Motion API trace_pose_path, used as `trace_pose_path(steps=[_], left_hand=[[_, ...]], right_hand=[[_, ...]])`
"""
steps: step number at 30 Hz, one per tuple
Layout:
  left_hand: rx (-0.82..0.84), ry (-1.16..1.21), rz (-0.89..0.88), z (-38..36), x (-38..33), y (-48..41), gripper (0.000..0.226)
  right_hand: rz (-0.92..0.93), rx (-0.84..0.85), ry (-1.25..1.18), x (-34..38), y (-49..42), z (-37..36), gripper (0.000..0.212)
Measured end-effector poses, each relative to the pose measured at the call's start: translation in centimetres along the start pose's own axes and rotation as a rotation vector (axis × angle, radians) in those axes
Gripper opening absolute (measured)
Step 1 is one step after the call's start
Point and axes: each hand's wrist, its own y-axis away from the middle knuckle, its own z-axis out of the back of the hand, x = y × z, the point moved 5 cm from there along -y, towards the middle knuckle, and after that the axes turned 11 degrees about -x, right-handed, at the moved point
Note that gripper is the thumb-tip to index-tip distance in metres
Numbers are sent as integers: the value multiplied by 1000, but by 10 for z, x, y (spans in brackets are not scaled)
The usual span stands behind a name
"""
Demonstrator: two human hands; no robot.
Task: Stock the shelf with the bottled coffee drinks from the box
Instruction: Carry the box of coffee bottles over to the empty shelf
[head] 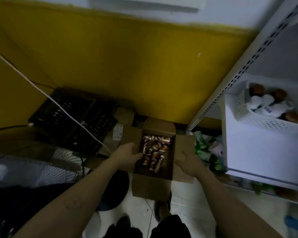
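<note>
An open cardboard box stands on the floor in front of me, flaps spread. Several brown-and-white coffee bottles lie jumbled inside it. My left hand grips the box's left wall, fingers curled over the edge next to the bottles. My right hand rests on the right flap and holds it. The white metal shelf stands to the right; a white perforated basket on it holds several brown-capped bottles.
A black plastic crate and flat cartons sit left of the box against a yellow wall. A white cable runs diagonally across. A fan grille is at the left. Green packets fill the lower shelf.
</note>
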Motion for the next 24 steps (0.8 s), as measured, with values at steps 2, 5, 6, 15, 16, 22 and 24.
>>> trace_pose_path(steps=[2, 5, 6, 15, 16, 22, 24], left_hand=[[48, 20, 61, -20, -2, -25, 49], [97, 32, 73, -54, -6, -69, 41], [120, 46, 70, -68, -5, -84, 36], [187, 162, 154, -227, 56, -253, 22], [185, 178, 153, -246, 63, -266, 20], [279, 164, 45, -343, 94, -286, 40], [285, 209, 45, -360, 92, -285, 37]], right_hand=[[-57, 60, -29, -20, -25, -16, 69], [-130, 135, -13, -49, -71, -43, 62], [-171, 150, -7, -62, -89, -56, 59], [-467, 37, -146, -183, -253, -191, 73], [-504, -8, -129, -198, -267, -202, 75], [-686, -53, 190, -286, -303, -249, 107], [-726, -56, 151, -310, -308, -255, 113]])
